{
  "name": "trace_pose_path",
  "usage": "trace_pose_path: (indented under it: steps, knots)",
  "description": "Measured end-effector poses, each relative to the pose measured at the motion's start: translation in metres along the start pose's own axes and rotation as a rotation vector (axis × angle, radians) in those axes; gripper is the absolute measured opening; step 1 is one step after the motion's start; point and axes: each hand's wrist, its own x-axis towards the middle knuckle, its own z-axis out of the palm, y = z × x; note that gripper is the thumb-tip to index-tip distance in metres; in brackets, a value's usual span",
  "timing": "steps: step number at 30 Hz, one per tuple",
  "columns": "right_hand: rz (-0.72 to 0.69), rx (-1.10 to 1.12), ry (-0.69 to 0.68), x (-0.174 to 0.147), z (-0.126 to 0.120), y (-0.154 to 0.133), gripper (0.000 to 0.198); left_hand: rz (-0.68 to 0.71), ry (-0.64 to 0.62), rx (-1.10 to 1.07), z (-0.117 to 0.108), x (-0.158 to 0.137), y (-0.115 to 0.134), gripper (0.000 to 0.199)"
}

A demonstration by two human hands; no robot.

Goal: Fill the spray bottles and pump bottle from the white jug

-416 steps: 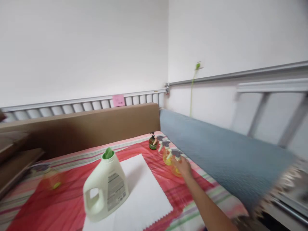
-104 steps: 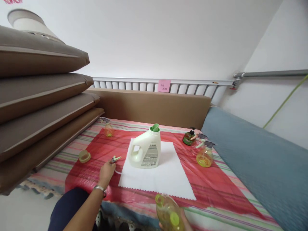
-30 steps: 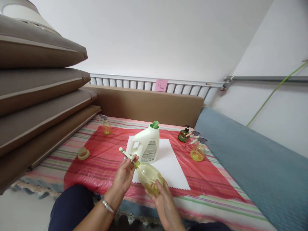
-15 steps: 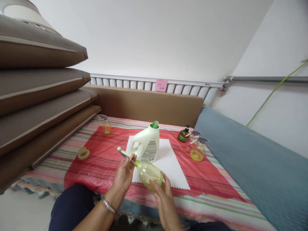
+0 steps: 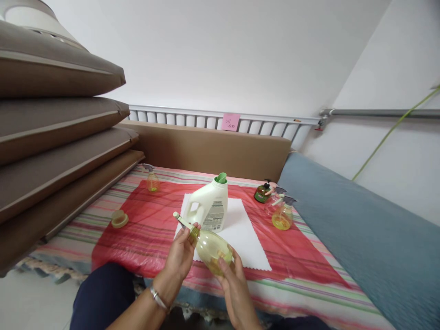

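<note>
A clear yellowish spray bottle is tilted in front of me, its neck toward the upper left and a little yellow liquid low inside. My right hand is wrapped round its lower end. At the neck, my left hand pinches the pale spray head, which now meets the bottle's mouth. Just behind stands a white detergent jug with a green opening, upright on a white sheet.
Right of the jug are a dark green pump bottle and other spray bottles, one with yellow liquid. On the left stand another spray bottle and a round cap-like piece. Stacked brown cushions rise at far left; red plastic covers striped cloth.
My left hand has brought the spray head down and right onto the bottle's neck, closing the small gap. The bottle and my right hand have hardly moved.
</note>
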Motion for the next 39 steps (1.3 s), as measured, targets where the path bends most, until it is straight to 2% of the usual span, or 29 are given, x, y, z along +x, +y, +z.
trace_pose_path:
  steps: [9,27,29,32,35,39]
  knots:
    - [0.031,0.037,-0.051,0.002,-0.004,0.005,0.061,0.023,-0.009,0.014,-0.002,-0.002,-0.003,0.008]
    - [0.056,0.01,-0.031,0.002,-0.01,0.009,0.063,0.036,-0.026,0.042,-0.007,-0.001,-0.01,0.012]
    - [0.112,0.027,-0.053,0.003,-0.014,0.01,0.056,0.04,-0.042,0.06,-0.008,-0.001,-0.011,0.015]
    - [0.324,0.014,-0.118,0.007,-0.022,0.011,0.05,0.048,-0.089,0.114,-0.01,0.0,-0.011,0.022]
    - [0.554,-0.008,-0.205,0.011,-0.031,0.012,0.067,0.04,-0.126,0.164,-0.012,-0.001,-0.01,0.025]
    - [0.671,0.015,-0.269,0.013,-0.036,0.009,0.079,-0.021,-0.167,0.192,-0.013,-0.005,-0.009,0.027]
